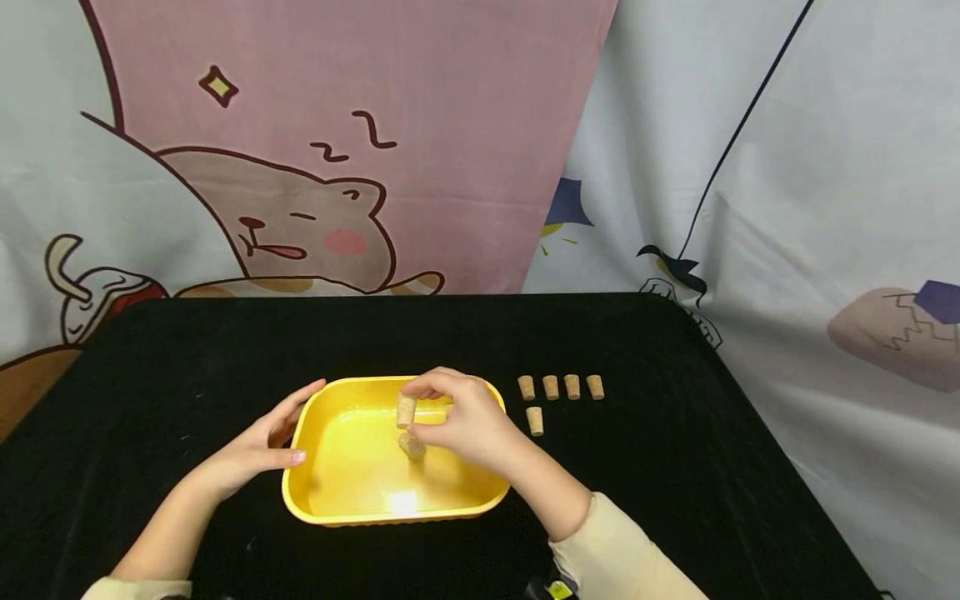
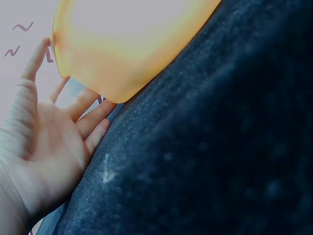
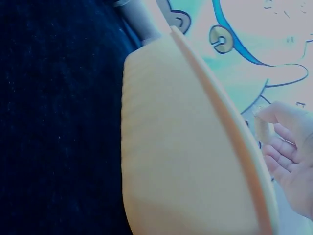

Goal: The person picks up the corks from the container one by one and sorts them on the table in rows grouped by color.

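My right hand [image 1: 468, 417] pinches a small tapered cork [image 1: 406, 410] between thumb and fingertips, above the inside of a yellow plastic basin [image 1: 397, 518]. Just beneath it shows a second cork-like shape [image 1: 411, 447]; whether it is another cork or a reflection on the glossy floor, I cannot tell. In the right wrist view, the basin's outer wall [image 3: 181, 137] fills the middle, and the pinched cork [image 3: 263, 128] shows beyond its rim. At the basin's left end, my left hand [image 1: 258, 442] has its thumb on the rim and its extended fingers against the outside.
Right of the basin, several corks [image 1: 573, 387] stand in a row on the black cloth [image 1: 675, 467], with one more cork [image 1: 535, 421] in front of the row's left end. A printed curtain [image 1: 465, 125] hangs behind the table.
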Tool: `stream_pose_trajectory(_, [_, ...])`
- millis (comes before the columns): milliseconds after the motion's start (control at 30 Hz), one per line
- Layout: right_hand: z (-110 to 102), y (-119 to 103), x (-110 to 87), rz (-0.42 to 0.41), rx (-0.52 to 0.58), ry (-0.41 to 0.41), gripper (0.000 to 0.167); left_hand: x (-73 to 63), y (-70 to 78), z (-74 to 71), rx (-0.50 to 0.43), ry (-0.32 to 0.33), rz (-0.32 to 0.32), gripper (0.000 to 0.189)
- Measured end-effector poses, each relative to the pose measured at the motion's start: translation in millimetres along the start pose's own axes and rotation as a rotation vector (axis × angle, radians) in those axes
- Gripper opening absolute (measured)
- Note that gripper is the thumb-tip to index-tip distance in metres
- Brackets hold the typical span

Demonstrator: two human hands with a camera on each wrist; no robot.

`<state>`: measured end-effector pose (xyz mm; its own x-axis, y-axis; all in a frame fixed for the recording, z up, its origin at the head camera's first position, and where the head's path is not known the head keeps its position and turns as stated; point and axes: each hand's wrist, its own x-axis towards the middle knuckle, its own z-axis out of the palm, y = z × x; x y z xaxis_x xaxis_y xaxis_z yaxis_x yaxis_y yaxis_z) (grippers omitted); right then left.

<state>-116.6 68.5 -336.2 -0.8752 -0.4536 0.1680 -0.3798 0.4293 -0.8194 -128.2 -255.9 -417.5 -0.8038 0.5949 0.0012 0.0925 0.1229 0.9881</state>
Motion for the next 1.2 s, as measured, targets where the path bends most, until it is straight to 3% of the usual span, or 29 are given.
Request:
stream_pose_trajectory(233, [-18.7, 7.4, -15.2, -0.092, 0.033, 0.054, 0.035, -0.1, -1.7, 0.1, -0.006, 0.005, -0.007, 0.075])
stream_pose_trajectory(667, [-57.6, 25.5, -40.9, -0.034, -0.015, 0.078, 0.038, -1.2, -1.9, 1.5, 0.004, 0.019, -0.01, 0.075])
stream_pose_trajectory(967, [-84.8, 41.4, -48.6, -0.045, 0.001, 0.103, 0.036, -2.2, -1.6, 1.8, -0.003, 0.017, -0.003, 0.076])
stream_pose_trajectory(1200, [-105.2, 56.9, -53.7, 0.001, 0.0, 0.102, 0.037, -0.4, -1.0, 1.2, 0.015, 0.028, -0.016, 0.077])
